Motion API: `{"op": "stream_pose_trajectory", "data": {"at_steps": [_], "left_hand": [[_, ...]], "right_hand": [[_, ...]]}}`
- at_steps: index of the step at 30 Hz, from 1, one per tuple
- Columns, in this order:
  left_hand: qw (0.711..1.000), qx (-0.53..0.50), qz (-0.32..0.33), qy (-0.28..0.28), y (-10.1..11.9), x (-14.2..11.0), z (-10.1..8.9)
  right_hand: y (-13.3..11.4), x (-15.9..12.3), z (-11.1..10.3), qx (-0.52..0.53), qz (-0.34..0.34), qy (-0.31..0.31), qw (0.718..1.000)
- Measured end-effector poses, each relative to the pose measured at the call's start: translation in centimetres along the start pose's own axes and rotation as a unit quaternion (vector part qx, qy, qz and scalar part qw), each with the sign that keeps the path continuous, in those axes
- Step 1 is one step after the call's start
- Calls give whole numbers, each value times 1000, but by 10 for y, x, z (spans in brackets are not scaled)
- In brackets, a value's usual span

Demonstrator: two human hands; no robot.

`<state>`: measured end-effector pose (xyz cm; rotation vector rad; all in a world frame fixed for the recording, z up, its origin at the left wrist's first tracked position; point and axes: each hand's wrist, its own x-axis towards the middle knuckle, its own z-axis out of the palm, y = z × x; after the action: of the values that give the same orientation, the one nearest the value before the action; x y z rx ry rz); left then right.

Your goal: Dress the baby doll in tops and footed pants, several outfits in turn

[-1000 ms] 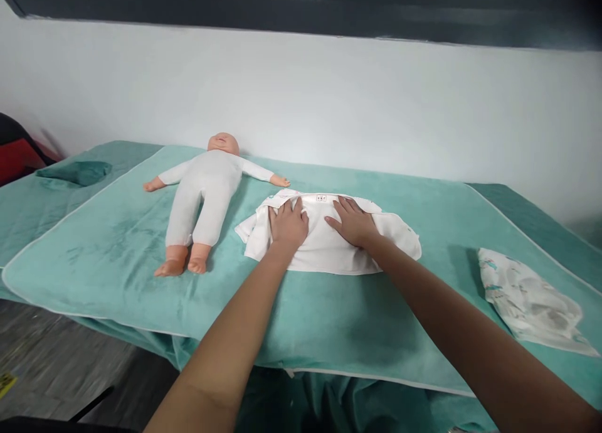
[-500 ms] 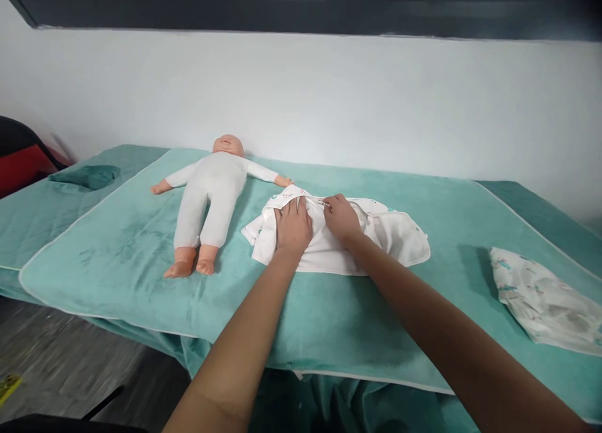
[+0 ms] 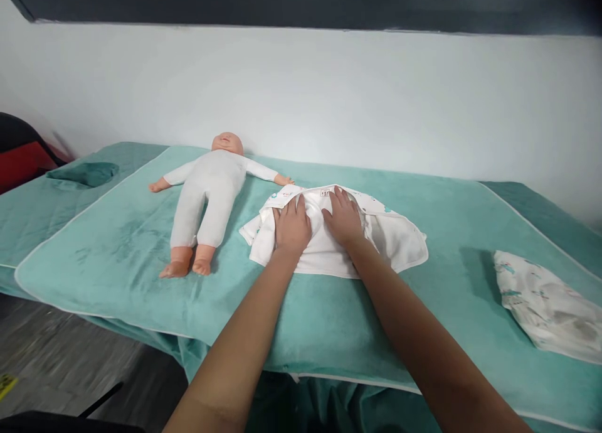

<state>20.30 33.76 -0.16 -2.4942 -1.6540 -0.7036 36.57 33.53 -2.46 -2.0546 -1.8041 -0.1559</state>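
Observation:
A white baby garment (image 3: pixel 324 257) with a small printed label and a patterned outer side lies spread on the green cover. My left hand (image 3: pixel 292 224) rests flat on its left part, fingers apart and pointing away from me. On the upper middle of the cloth, just right of the label, lies my right hand (image 3: pixel 344 216), its fingers also stretched out. The right side of the garment is rumpled, with a fold behind my right wrist. To the left, a baby doll (image 3: pixel 211 182) in a white body lies on its back, one hand close to the garment's upper left edge.
A crumpled white patterned cloth (image 3: pixel 545 301) lies at the right of the green cover (image 3: pixel 108 251). Behind the bed stands a white wall (image 3: pixel 329 100) under a dark overhang (image 3: pixel 188 6). At the far left are a red and black object (image 3: pixel 23 163) and a small green cloth (image 3: pixel 82 174).
My right hand gathered the cloth's upper edge by the label half a second ago, then opened flat on it. The garment's upper right edge is now more folded over. My left hand stayed nearly still.

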Motion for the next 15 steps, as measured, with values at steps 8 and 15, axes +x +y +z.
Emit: {"op": "stream_pose_trajectory", "data": {"at_steps": [8, 15], "left_hand": [[1000, 20, 2, -21, -8, 8, 5], [999, 14, -12, -39, -11, 16, 10]], "right_hand": [[9, 1, -12, -12, 19, -33, 999], [13, 6, -4, 7, 35, -104, 994]]}}
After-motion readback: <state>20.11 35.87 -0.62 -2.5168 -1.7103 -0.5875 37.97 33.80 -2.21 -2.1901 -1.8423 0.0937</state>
